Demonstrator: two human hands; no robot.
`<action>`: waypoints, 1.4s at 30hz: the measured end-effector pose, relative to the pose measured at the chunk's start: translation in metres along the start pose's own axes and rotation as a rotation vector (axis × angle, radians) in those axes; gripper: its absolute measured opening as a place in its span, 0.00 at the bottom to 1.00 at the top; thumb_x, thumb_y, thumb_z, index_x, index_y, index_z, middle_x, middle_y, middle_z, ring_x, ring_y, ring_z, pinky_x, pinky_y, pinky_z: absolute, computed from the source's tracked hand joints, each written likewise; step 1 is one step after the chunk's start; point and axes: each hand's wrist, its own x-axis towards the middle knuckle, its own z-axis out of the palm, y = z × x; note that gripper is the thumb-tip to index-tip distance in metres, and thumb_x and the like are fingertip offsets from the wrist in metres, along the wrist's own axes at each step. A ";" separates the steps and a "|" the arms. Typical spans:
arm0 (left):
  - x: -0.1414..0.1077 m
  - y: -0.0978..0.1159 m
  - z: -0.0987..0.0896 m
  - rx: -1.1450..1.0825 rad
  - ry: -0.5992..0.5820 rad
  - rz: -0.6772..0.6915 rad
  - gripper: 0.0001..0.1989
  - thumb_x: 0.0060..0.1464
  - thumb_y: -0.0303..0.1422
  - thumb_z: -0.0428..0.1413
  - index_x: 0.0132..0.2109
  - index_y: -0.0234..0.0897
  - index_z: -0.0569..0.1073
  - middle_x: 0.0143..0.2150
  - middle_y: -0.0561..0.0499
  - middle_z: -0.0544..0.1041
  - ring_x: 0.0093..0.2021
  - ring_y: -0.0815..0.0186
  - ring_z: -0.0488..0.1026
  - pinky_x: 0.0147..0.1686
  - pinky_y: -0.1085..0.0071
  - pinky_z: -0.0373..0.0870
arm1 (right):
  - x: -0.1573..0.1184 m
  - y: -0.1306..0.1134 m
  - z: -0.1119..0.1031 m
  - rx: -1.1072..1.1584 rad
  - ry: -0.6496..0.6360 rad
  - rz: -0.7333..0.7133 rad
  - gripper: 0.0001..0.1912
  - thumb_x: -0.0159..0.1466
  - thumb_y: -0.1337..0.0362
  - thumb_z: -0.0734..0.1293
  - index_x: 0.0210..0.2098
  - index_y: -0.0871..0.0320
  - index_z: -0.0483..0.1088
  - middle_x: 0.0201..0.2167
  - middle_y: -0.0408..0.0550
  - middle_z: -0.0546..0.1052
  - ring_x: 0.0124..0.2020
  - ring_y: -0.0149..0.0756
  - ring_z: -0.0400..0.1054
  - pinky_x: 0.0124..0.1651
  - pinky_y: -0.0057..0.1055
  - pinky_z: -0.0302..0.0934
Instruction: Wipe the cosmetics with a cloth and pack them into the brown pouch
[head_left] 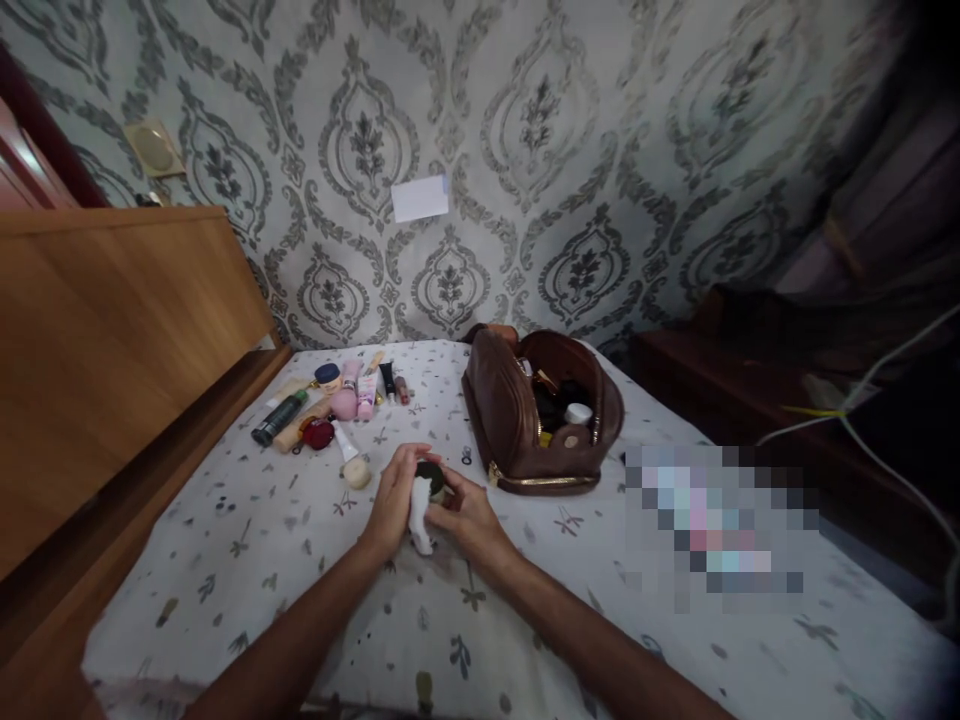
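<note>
We held a small jar [430,472] between both hands over the near middle of a patterned sheet [300,600], its dark top facing up. Our left hand [391,500] was closed on a white cloth [421,515] pressed against the jar's left side, while our right hand [474,518] gripped the jar from the right, fingers curled and thumb beside the cloth. The cloth's loose end hung down toward the near side.

Just to the left of our hands sat a round cream pot [356,472], near a white tube [344,441] and a dark red round case [319,433]. Farther left and toward the far edge, we had a cluster of toiletries: a dark bottle [280,419] lying on its side, a pink ball-shaped item [343,404], a pink-and-white tube [367,396], a blue-lidded jar [328,376] and a black tube [387,382].

To the right of our hands, well apart from that cluster, a brown bag [501,410] stood unzipped, a white-topped container [577,413] among the dark contents inside. On the far right of the sheet, we could not make out a blurred patch. A wooden cabinet [127,350] flanked the left side; beyond the sheet, white paper [420,199] hung on the patterned wall [540,130].
</note>
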 end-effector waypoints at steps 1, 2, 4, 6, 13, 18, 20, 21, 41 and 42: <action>-0.003 -0.002 0.003 0.061 0.006 0.047 0.20 0.63 0.48 0.44 0.50 0.38 0.68 0.47 0.45 0.75 0.50 0.59 0.72 0.52 0.63 0.66 | 0.002 -0.001 -0.001 -0.030 0.043 -0.033 0.27 0.48 0.62 0.75 0.47 0.56 0.73 0.41 0.47 0.79 0.41 0.41 0.73 0.47 0.37 0.67; -0.006 -0.004 0.005 0.127 -0.009 0.101 0.20 0.62 0.47 0.46 0.52 0.39 0.66 0.50 0.45 0.73 0.53 0.59 0.70 0.54 0.62 0.64 | 0.003 -0.001 -0.003 -0.076 0.071 -0.068 0.25 0.48 0.62 0.74 0.46 0.57 0.74 0.41 0.48 0.79 0.42 0.42 0.73 0.49 0.39 0.66; -0.009 -0.006 0.007 0.242 -0.053 0.204 0.21 0.60 0.44 0.51 0.55 0.39 0.62 0.55 0.44 0.70 0.56 0.58 0.66 0.57 0.62 0.61 | 0.005 -0.001 -0.005 -0.186 0.098 -0.144 0.22 0.49 0.64 0.72 0.44 0.57 0.75 0.40 0.48 0.79 0.44 0.43 0.72 0.52 0.41 0.65; -0.010 -0.006 0.005 0.327 -0.078 0.264 0.22 0.59 0.41 0.53 0.56 0.38 0.61 0.55 0.43 0.69 0.56 0.58 0.66 0.57 0.62 0.61 | 0.005 0.000 -0.006 -0.285 0.118 -0.210 0.21 0.49 0.67 0.69 0.44 0.57 0.75 0.41 0.48 0.79 0.45 0.43 0.71 0.55 0.41 0.63; -0.005 0.004 -0.008 0.439 -0.032 0.253 0.13 0.63 0.42 0.46 0.38 0.38 0.67 0.32 0.53 0.70 0.34 0.65 0.68 0.37 0.69 0.63 | -0.007 -0.006 0.003 -0.478 -0.026 -0.144 0.26 0.49 0.72 0.65 0.49 0.57 0.71 0.38 0.45 0.76 0.36 0.35 0.68 0.41 0.31 0.65; -0.001 0.005 -0.013 0.316 0.032 0.163 0.25 0.64 0.49 0.38 0.26 0.38 0.63 0.22 0.56 0.63 0.25 0.68 0.62 0.29 0.71 0.59 | -0.013 -0.009 0.004 -0.465 -0.049 -0.121 0.17 0.52 0.64 0.71 0.41 0.59 0.73 0.36 0.46 0.71 0.39 0.37 0.67 0.42 0.31 0.64; 0.002 0.003 -0.015 0.266 0.040 0.096 0.26 0.62 0.51 0.41 0.24 0.38 0.63 0.20 0.56 0.62 0.24 0.69 0.61 0.27 0.71 0.59 | -0.014 -0.009 0.004 -0.375 -0.072 -0.070 0.22 0.52 0.61 0.74 0.45 0.58 0.71 0.39 0.46 0.72 0.41 0.38 0.68 0.45 0.33 0.64; 0.003 0.003 -0.016 0.249 0.039 0.073 0.26 0.60 0.52 0.43 0.23 0.38 0.63 0.19 0.56 0.62 0.23 0.69 0.60 0.27 0.71 0.58 | -0.014 -0.009 0.004 -0.316 -0.085 -0.037 0.26 0.51 0.60 0.75 0.48 0.56 0.70 0.41 0.47 0.73 0.43 0.39 0.68 0.47 0.34 0.64; -0.008 0.003 -0.005 0.191 -0.037 0.068 0.19 0.59 0.43 0.53 0.53 0.41 0.65 0.47 0.48 0.71 0.49 0.61 0.68 0.51 0.64 0.64 | -0.004 0.000 0.000 -0.022 0.046 0.047 0.26 0.46 0.60 0.77 0.42 0.53 0.67 0.36 0.44 0.76 0.35 0.36 0.72 0.35 0.31 0.69; -0.009 0.002 -0.006 0.228 -0.064 0.092 0.23 0.56 0.42 0.56 0.57 0.41 0.63 0.52 0.46 0.69 0.54 0.59 0.66 0.54 0.63 0.62 | -0.003 0.000 0.000 -0.047 0.068 0.013 0.26 0.45 0.59 0.77 0.41 0.54 0.67 0.36 0.44 0.76 0.35 0.37 0.72 0.36 0.31 0.69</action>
